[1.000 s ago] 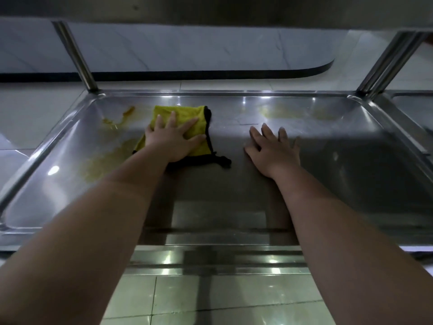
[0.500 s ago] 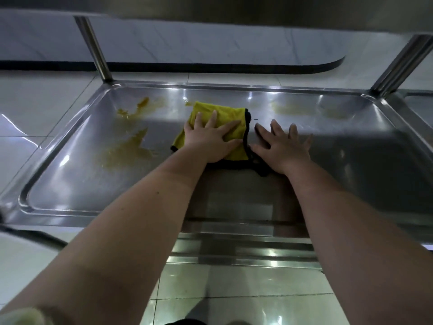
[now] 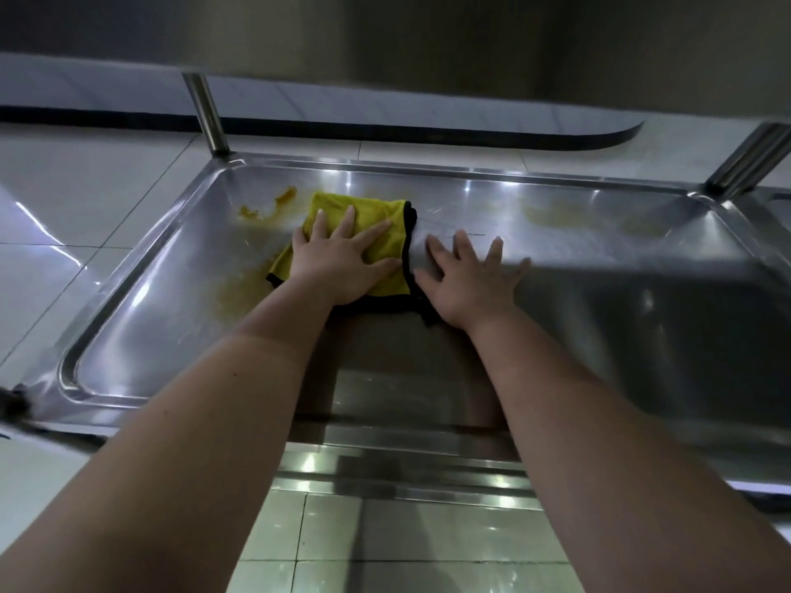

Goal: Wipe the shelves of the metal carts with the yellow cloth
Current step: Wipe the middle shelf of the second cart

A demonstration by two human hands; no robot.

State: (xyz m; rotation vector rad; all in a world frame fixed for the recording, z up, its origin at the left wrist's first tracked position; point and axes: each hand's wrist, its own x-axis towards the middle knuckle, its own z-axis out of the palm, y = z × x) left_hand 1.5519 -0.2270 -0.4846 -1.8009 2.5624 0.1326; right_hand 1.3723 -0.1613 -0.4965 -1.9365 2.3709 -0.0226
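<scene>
Yellow cloth lay on the steel shelf, pinned under the flat, spread left hand; the right hand rested open, empty. Firm overlapping strokes toward the orange smears would suit.

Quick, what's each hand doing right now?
Left hand: open, pressed flat on the yellow cloth.
Right hand: open, flat on the shelf, holding nothing.

1. The left hand has slid the yellow cloth from mid-shelf toward the back-left — it now reaches the orange smear near the rim.
2. The right hand, apart a second ago, now touches the cloth's black edge.
</scene>
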